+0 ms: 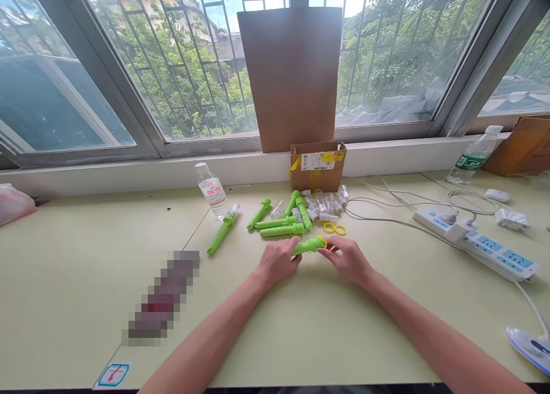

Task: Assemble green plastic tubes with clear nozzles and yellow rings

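My left hand [278,261] is closed around a green plastic tube [307,247], held just above the table with its threaded end facing right. At that end, my right hand [349,261] pinches a small yellow ring [322,241], which touches the tube's mouth. Whether the ring is fully around the thread I cannot tell. Beyond my hands lie several more green tubes [281,231] and a cluster of small clear plastic bottles [320,201]. Two loose yellow rings [340,225] rest near my right hand. To the left lies a green tube with a clear part on its end [221,236].
A small cardboard box [318,179] stands at the back, before a tall brown board [292,79]. Water bottles stand left [213,193] and right [472,156]. A power strip [476,242] with cables occupies the right side. A blurred dark object [165,296] lies left.
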The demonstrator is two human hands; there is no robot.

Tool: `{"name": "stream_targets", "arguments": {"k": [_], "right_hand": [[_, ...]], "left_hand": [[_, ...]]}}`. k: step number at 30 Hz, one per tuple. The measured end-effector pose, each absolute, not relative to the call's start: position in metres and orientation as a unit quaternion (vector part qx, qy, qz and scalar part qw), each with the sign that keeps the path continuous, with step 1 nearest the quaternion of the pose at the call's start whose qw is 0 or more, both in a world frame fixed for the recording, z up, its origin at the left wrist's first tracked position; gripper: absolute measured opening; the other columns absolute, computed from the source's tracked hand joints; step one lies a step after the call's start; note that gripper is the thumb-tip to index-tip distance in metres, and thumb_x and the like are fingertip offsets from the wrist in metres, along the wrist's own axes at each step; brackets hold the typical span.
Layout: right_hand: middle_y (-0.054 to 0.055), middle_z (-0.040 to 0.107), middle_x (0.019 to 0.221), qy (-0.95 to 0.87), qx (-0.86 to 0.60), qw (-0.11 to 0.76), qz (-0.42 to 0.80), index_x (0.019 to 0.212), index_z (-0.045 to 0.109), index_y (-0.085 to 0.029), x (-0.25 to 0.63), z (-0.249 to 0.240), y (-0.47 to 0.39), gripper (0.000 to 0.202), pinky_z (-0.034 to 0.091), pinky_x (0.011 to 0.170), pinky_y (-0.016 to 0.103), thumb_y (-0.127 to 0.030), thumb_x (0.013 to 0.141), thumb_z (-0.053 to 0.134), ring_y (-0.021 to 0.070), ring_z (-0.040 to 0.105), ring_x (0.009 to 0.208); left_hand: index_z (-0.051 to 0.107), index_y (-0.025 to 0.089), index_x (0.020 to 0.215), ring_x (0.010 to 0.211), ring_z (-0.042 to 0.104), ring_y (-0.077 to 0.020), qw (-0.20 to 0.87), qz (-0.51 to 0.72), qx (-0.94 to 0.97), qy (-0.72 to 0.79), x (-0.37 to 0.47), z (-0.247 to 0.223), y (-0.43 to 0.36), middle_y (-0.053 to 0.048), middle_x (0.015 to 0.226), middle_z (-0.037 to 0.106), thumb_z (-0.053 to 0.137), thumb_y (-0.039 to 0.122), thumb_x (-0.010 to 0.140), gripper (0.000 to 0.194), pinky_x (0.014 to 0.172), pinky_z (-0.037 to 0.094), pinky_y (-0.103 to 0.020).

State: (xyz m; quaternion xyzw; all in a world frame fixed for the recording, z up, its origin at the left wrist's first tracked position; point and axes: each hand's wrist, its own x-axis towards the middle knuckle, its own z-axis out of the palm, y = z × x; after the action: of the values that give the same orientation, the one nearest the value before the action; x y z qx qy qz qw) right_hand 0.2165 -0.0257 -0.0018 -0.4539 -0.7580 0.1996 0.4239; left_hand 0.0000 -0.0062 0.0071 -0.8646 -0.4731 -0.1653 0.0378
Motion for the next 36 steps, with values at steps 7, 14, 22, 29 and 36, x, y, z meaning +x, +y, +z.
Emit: {"name": "stream_targets", "arguments": {"k": [7, 14, 22, 29, 36], "right_hand": [[0.006, 0.069, 0.087, -0.741, -0.459, 0.453, 0.188, 0.100, 0.064, -0.022, 0.214, -0.003, -0.026, 0.026, 0.057, 0.064, 0.034, -0.040, 0.083, 0.057, 0.0197, 0.064, 0.073], [0.006, 0.069, 0.087, -0.715, -0.439, 0.500, 0.212, 0.097, 0.066, -0.022, 0.213, -0.002, -0.026, 0.027, 0.060, 0.068, 0.038, -0.042, 0.081, 0.061, 0.0201, 0.065, 0.073], [0.005, 0.070, 0.090, -0.732, -0.403, 0.501, 0.225, 0.095, 0.067, -0.023, 0.213, 0.000, -0.029, 0.019, 0.059, 0.073, 0.038, -0.036, 0.082, 0.059, 0.0203, 0.066, 0.078], [0.005, 0.071, 0.087, -0.709, -0.398, 0.494, 0.308, 0.094, 0.067, -0.021, 0.209, -0.001, -0.031, 0.020, 0.058, 0.074, 0.038, -0.034, 0.079, 0.063, 0.0203, 0.067, 0.077], [0.004, 0.068, 0.090, -0.652, -0.424, 0.470, 0.418, 0.093, 0.063, -0.020, 0.204, 0.000, -0.032, 0.026, 0.057, 0.069, 0.034, -0.037, 0.074, 0.068, 0.0188, 0.067, 0.075]], "left_hand": [[0.055, 0.020, 0.105, 0.077, 0.064, -0.0203, 0.030, -0.169, -0.861, -0.478, 0.000, 0.007, -0.006, -0.005, 0.087, 0.068, 0.049, 0.025, 0.078, 0.028, 0.062, 0.046, -0.029], [0.055, 0.019, 0.107, 0.081, 0.064, -0.0208, 0.016, -0.185, -0.864, -0.468, 0.002, 0.008, -0.008, -0.006, 0.089, 0.068, 0.050, 0.025, 0.079, 0.028, 0.065, 0.048, -0.029], [0.031, 0.018, 0.136, 0.071, 0.063, -0.0205, -0.084, -0.204, -0.873, -0.435, 0.013, 0.024, -0.023, -0.003, 0.081, 0.066, 0.046, 0.043, 0.086, 0.058, 0.061, 0.047, -0.029], [0.030, 0.031, 0.138, 0.052, 0.059, -0.0101, -0.440, -0.179, -0.782, -0.405, 0.006, 0.044, -0.027, -0.002, 0.089, 0.062, 0.050, 0.038, 0.085, 0.057, 0.046, 0.044, -0.020], [0.036, 0.033, 0.134, 0.051, 0.059, -0.0101, -0.537, -0.195, -0.710, -0.412, 0.005, 0.038, -0.026, -0.001, 0.083, 0.057, 0.058, 0.035, 0.080, 0.059, 0.036, 0.040, -0.015]]}}
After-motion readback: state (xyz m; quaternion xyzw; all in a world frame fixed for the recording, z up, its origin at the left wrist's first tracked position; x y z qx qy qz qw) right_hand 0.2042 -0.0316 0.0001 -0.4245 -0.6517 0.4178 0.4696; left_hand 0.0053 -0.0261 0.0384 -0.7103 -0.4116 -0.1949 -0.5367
